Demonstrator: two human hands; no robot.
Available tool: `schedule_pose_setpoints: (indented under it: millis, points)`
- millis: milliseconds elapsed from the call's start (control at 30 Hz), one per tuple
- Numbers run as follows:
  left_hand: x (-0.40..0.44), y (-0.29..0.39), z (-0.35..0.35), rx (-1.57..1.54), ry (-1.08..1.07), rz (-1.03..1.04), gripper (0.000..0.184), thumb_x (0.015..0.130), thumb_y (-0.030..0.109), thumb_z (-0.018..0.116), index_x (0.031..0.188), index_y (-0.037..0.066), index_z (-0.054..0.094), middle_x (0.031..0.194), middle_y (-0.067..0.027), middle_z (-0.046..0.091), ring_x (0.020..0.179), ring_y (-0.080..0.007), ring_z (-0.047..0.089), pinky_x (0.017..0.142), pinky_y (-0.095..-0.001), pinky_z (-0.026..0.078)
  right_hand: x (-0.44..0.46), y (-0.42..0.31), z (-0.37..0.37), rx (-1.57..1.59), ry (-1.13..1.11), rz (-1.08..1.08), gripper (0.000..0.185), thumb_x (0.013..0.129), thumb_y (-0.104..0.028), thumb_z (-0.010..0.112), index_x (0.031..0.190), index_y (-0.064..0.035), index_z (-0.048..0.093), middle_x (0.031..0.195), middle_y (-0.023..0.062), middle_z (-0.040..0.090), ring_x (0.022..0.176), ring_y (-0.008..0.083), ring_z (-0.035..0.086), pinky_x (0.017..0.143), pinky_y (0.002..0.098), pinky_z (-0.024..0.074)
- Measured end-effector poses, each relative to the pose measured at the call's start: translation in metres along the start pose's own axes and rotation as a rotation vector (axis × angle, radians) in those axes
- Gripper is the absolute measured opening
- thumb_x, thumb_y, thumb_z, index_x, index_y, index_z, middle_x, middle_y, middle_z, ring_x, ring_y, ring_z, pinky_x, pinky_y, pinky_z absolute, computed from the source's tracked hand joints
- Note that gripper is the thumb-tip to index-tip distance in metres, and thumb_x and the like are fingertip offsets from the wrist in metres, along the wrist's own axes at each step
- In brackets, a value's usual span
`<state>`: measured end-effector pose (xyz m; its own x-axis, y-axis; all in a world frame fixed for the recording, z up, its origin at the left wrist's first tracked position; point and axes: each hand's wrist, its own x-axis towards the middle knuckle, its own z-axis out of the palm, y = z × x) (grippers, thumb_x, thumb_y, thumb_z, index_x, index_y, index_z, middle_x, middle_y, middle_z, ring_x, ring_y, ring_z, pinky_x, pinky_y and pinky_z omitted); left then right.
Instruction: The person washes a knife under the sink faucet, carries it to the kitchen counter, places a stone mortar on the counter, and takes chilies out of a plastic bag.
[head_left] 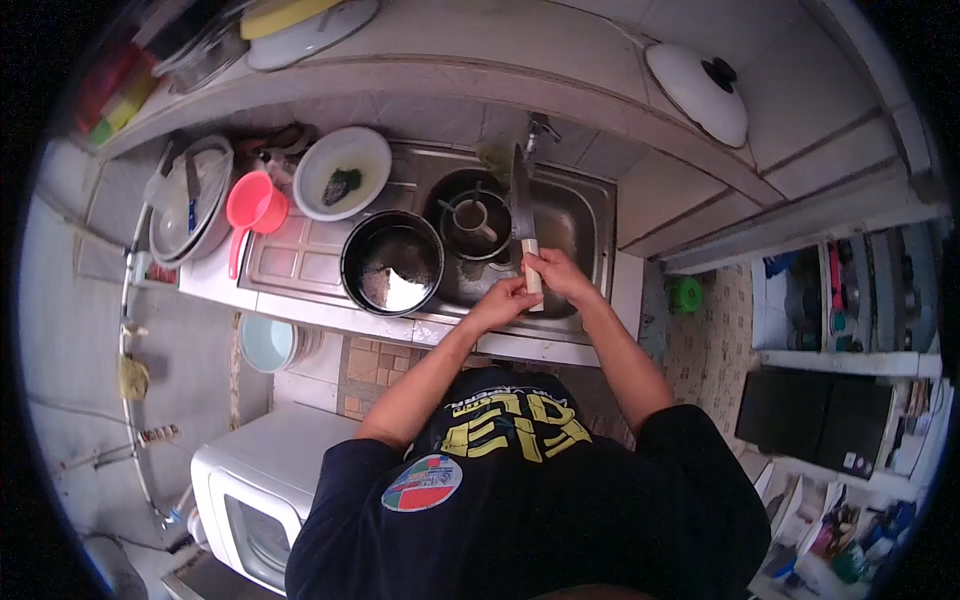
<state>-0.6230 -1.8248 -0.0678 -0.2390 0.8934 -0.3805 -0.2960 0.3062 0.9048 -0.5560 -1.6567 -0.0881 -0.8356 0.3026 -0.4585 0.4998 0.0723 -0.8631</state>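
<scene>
A knife (521,205) with a broad dark blade and a pale handle is held over the sink, its tip toward the faucet. My right hand (560,277) is closed on the handle from the right. At the lower end of the handle, the fingers of my left hand (503,303) are closed against it. Left of the blade, a dark pot (441,226) sits in the sink basin (570,215) with a metal mug (470,216) and other utensils inside. A round black pan (346,265) holding some liquid stands left of my left hand.
A white basin (308,172) with a dark green scrubber (342,186) and a pink dipper (257,207) stand at the left of the counter. The faucet (540,128) is at the back of the sink. A shelf edge (420,82) runs above. A bucket (266,343) stands below the counter.
</scene>
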Motion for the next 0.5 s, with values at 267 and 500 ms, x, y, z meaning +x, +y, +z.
schedule_pose_setpoints:
  millis: [267,500]
  points:
    - [0.103,-0.008,-0.056,-0.060,0.350,0.054,0.013,0.075,0.009,0.059,0.084,0.004,0.065,0.071,-0.0028,0.063,0.061,-0.0109,0.054,0.054,-0.0267,0.042,-0.061,0.030,-0.015,0.410,0.354,0.202,0.026,0.095,-0.031,0.046,0.092,-0.0053,0.052,0.064,0.0026,0.052,0.053,0.0122,0.051,0.051,0.0277,0.0455]
    - [0.209,0.068,-0.109,0.303,0.270,0.117,0.038,0.081,0.032,0.061,0.084,-0.006,0.063,0.068,-0.0173,0.065,0.068,-0.0253,0.066,0.062,-0.0369,0.050,-0.088,0.015,-0.014,0.654,0.430,0.153,0.025,0.079,-0.007,0.057,0.100,-0.0009,0.042,0.067,0.0048,0.050,0.048,0.0141,0.051,0.044,0.0298,0.0458]
